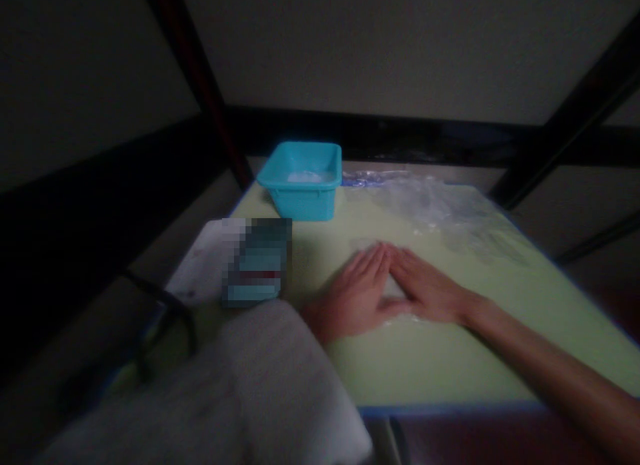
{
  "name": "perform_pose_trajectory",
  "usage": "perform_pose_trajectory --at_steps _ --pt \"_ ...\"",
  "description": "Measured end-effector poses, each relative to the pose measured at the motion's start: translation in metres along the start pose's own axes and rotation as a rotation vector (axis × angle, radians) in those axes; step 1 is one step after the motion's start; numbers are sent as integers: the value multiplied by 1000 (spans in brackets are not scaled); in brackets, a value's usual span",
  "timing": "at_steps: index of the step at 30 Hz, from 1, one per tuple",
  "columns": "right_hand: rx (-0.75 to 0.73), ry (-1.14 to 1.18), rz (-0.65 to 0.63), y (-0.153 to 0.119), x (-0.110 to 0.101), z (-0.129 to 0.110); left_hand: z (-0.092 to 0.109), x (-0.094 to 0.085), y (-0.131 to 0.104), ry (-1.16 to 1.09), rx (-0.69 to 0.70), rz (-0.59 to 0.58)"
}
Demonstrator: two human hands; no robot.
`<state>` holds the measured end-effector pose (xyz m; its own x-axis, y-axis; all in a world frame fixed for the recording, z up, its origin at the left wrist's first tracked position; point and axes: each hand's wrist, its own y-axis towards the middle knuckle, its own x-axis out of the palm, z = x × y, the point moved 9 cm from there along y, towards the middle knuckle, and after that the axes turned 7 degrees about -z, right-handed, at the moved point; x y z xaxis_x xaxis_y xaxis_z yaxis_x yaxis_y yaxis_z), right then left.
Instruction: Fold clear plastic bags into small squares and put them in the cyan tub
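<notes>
Head view, looking down in dim light: a turquoise tub (304, 178) stands at the far left of the pale green surface (450, 358), and inside it lies a small heap of something white, too blurred to name. To the right of the tub, along the far edge, a crumpled sheet of clear plastic (435, 205) spreads over the surface, well apart from both hands. Near the left edge, on a white cloth (205, 265), rests a bluish packet (257, 261) whose face is blurred out. A thick white towel (280, 385) fills the near left corner and covers the left wrist, so only the hand beyond it shows; a dark curved cable (165, 318) runs beside it. Dark frame bars cross the background on both sides. The left hand (355, 295) and the right hand (425, 288) lie flat, palms down, in the middle of the surface, their fingers (373, 261) stretched out and released, tips meeting in a point. Between and partly under the two hands sits a pale, soft white lump (393, 288), touched by both thumbs and pressed under the palms, with a faint wet smear around it.
</notes>
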<state>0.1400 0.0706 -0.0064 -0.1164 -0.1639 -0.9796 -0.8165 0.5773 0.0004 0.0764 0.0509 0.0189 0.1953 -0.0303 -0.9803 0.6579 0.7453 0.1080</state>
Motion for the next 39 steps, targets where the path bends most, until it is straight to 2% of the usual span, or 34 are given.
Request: perform_pose_trajectory --at_steps 6,16,22,26,28,31,34,39 --pt "52 -42 32 -2 -3 0 -9 11 -4 54 -1 -16" --pt "116 -65 2 -16 -6 14 -27 8 -16 67 -61 -69" --pt "81 -29 28 -24 -9 21 -38 8 -26 55 -85 -97" --pt "-6 81 56 -35 -24 17 -41 7 -28 -10 -86 -116" --pt "-47 102 72 -48 -33 11 -42 2 -27 -78 -81 -65" --pt "-78 50 107 -71 -43 -4 -47 -13 -26 -204 -111 102" --pt "-72 -70 107 -87 -44 -21 -53 -23 -27 -299 -155 237" --pt "-246 -317 140 -90 -35 -56 -54 -27 -26 -342 -158 297"
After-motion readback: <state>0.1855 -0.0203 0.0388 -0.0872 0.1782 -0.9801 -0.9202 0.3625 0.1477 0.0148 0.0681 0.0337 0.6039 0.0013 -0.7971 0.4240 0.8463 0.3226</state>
